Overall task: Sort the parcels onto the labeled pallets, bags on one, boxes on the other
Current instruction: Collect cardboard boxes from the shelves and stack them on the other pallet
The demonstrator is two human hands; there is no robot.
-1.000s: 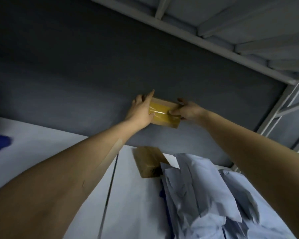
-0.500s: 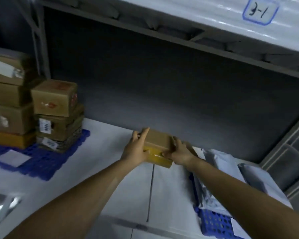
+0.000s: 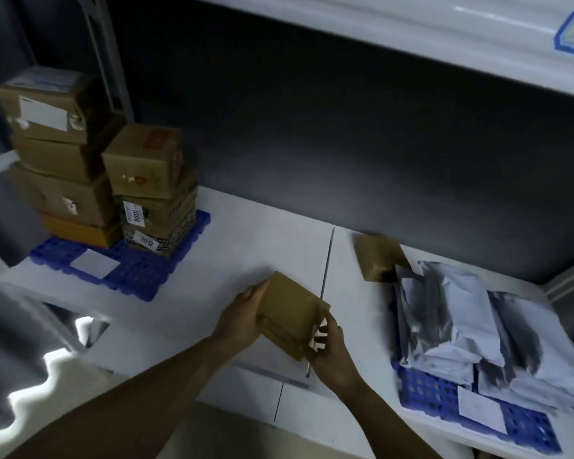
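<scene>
Boxes (image 3: 90, 167) stacked on left pallet (image 3: 140, 276), bags (image 3: 461, 313) on right pallet (image 3: 524, 422).

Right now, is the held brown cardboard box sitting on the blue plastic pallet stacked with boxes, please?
No, left hand and right hand hold the brown cardboard box clear of the blue plastic pallet.

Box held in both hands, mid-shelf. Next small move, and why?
Probably swing the held box left toward the left pallet. The left hand and right hand both grip it between the two pallets. The left pallet carries the stacked boxes and has bare deck at its front, while the right pallet holds grey bags.
</scene>
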